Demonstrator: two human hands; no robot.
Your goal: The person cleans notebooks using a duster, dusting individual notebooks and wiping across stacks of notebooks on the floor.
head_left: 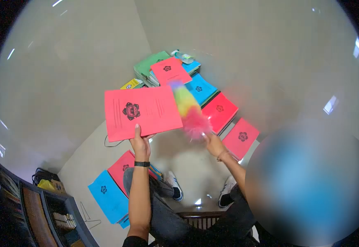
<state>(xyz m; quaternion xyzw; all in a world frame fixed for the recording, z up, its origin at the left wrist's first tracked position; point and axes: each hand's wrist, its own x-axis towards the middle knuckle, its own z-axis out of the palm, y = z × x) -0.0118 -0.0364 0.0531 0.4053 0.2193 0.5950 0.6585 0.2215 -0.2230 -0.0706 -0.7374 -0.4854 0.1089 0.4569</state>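
Note:
My left hand (140,146) grips the lower edge of a pinkish-red folder (156,109) with a black flower-shaped emblem, thumb on the front cover. The folder is held up in front of me, cover facing me. In my right hand (215,146) is a fluffy rainbow duster (188,105), its handle mostly hidden by the fingers. Its fluff runs from pink near the hand through yellow and green to a purple tip, and overlaps the folder's right edge. Beyond it lie a blue folder (206,89), a glossy red folder (224,108) and a pinkish-red folder (247,142).
Green folders (142,66) are stacked by the wall corner, beside a pile topped by a clear bottle (185,57). Blue folders (107,199) and a red folder (117,169) lie by my left leg. A wire hanger (89,220) and a dark shelf (43,201) are at lower left.

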